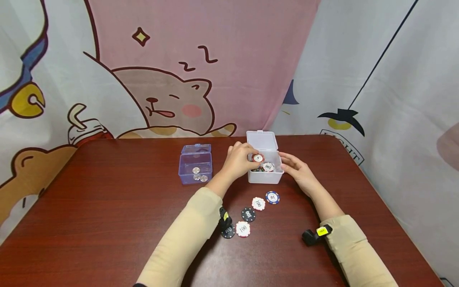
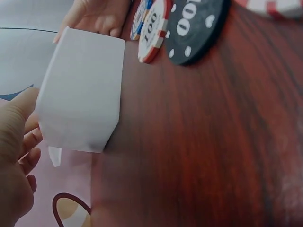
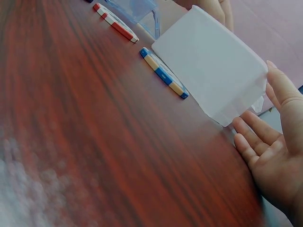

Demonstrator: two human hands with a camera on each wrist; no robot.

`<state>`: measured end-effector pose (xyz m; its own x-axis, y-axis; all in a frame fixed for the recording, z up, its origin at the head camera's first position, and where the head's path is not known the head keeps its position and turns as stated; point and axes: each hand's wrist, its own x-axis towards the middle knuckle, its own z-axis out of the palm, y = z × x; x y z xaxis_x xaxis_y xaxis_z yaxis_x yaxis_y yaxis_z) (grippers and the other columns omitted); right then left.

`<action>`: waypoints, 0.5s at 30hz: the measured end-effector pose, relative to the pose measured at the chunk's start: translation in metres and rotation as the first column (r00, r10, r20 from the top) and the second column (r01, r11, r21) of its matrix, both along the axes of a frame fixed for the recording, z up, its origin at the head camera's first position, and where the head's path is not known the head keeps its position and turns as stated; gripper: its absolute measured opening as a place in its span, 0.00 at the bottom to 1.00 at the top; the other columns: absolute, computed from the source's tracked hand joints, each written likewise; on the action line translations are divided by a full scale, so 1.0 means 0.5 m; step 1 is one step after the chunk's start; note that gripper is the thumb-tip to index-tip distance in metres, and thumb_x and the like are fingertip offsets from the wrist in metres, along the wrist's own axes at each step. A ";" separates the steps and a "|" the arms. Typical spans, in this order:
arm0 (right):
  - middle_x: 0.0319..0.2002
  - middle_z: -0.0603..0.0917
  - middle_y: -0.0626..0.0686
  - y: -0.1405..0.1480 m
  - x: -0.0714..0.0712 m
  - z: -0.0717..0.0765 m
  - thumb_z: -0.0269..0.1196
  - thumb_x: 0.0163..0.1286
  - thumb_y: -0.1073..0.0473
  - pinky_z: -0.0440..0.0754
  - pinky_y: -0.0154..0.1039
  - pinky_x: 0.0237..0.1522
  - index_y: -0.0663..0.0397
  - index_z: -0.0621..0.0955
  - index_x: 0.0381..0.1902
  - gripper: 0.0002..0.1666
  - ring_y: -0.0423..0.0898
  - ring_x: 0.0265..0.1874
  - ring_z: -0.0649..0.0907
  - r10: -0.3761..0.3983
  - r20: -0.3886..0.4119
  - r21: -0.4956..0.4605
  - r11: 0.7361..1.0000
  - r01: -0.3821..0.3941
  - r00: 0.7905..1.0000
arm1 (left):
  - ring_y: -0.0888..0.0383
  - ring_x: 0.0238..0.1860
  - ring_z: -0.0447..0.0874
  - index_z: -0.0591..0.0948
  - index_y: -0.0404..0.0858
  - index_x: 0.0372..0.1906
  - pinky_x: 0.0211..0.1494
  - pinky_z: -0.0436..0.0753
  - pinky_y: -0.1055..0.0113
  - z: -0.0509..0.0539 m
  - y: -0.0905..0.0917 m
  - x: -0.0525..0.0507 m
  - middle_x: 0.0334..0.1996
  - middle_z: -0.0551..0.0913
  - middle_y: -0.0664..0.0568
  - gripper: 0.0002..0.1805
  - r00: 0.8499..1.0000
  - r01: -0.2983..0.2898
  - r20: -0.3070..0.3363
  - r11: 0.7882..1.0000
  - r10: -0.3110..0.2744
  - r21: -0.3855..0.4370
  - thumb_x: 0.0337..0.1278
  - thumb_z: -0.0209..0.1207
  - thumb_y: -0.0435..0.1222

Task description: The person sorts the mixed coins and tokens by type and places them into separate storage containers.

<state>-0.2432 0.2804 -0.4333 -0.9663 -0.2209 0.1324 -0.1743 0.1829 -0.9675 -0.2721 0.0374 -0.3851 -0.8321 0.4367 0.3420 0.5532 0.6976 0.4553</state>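
My left hand point(image 1: 237, 161) reaches over the left wall of a white plastic box point(image 1: 265, 178) and pinches a red-edged poker chip point(image 1: 258, 158) marked 5 between thumb and finger. A white poker chip point(image 1: 268, 167) marked 100 lies inside, with other chips partly hidden beside it. The box's lid point(image 1: 262, 140) is raised at the back. On the box's right side, my right hand point(image 1: 300, 173) rests with fairly straight fingers and thumb touching the wall. In the left wrist view, the box wall point(image 2: 83, 85) hides the pinched chip.
A blue-tinted clear box point(image 1: 183, 175) with its lid up holds several small silvery coins point(image 1: 197, 177) to the left. In front of the white box, a blue chip point(image 1: 272, 197), white chips point(image 1: 243, 229) and black chips point(image 1: 248, 214) lie on the brown table point(image 1: 107, 223). A printed curtain point(image 1: 244, 79) hangs behind.
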 end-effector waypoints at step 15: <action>0.65 0.68 0.67 0.003 -0.006 -0.006 0.55 0.72 0.65 0.71 0.29 0.50 0.61 0.63 0.70 0.30 0.60 0.62 0.68 -0.002 0.028 0.004 1.000 0.002 1.000 | 0.58 0.45 0.71 0.84 0.43 0.53 0.46 0.64 0.61 -0.006 -0.006 0.005 0.48 0.82 0.56 0.25 0.999 -0.014 0.042 1.000 0.014 -0.003 0.49 0.69 0.49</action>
<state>-0.2461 0.2817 -0.4366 -0.9701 -0.2190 0.1046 -0.1470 0.1871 -0.9713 -0.2698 0.0346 -0.3881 -0.8517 0.4255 0.3058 0.5238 0.7064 0.4761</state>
